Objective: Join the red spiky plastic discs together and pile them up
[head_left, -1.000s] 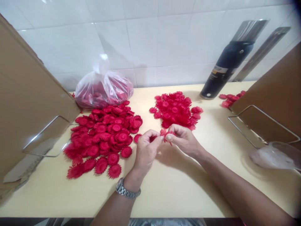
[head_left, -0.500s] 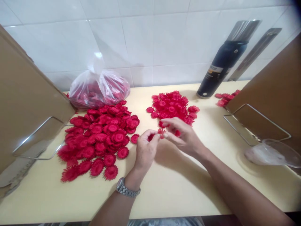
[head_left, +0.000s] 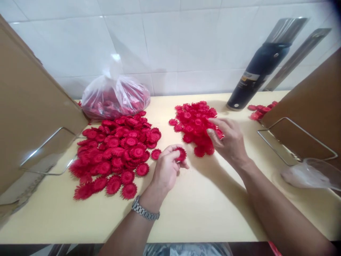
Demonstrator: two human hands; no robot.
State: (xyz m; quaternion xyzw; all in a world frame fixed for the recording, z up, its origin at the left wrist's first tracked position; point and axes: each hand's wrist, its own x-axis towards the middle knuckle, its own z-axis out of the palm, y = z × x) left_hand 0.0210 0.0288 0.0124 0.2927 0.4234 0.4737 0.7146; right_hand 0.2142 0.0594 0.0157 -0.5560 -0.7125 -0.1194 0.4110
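My left hand [head_left: 166,165], with a metal watch [head_left: 144,209] on its wrist, pinches a red flower-shaped disc [head_left: 181,154] with a toothed rim between thumb and fingers. Just left of it spreads a large heap of similar red discs [head_left: 114,153]. My right hand [head_left: 230,140] hovers at the right side of a smaller heap of red flower pieces [head_left: 193,121], its thumb and fingers apart. Nothing shows between those fingers, and part of that heap is hidden behind them.
Behind the big heap stands a knotted plastic bag [head_left: 115,97] of red pieces. A dark flask [head_left: 257,74] is at the back right, near a few more red pieces [head_left: 262,111]. Cardboard panels with wire loops [head_left: 298,140] flank the table; a clear bag [head_left: 303,174] lies right.
My right hand has parted from my left and moved right to the smaller heap, its fingers opening. My left hand keeps a red disc, now turned face up. The view has shifted slightly.
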